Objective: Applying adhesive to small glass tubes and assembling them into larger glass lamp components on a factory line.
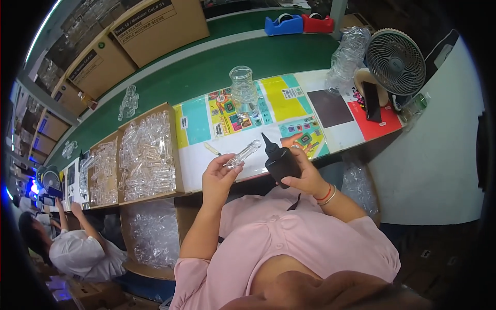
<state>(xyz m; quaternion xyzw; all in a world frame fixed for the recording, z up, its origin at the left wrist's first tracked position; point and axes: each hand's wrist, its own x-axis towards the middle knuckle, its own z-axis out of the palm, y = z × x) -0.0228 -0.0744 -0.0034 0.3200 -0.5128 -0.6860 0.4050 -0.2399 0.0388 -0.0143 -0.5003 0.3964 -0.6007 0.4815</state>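
My left hand (219, 176) is closed around one end of a small clear plastic figure-like piece (248, 151), which tilts up to the right. In my right hand (309, 174) sits a black squeeze bottle (283, 164) with a pointed nozzle, fingers wrapped round its body. The bottle's nozzle points up, just right of the clear piece and apart from it. Beyond my hands a larger clear stacked plastic piece (243, 92) stands upright on the printed sheets. A slim white-handled tool (212, 149) lies close to my left hand.
To the left, a cardboard tray (174, 150) holds many clear pieces. A fan (396, 61), a phone (371, 101) and a plastic bottle (416, 105) stand at the right. Blue and red tape dispensers (299, 25) sit at the back. A co-worker (85, 250) is at the far left.
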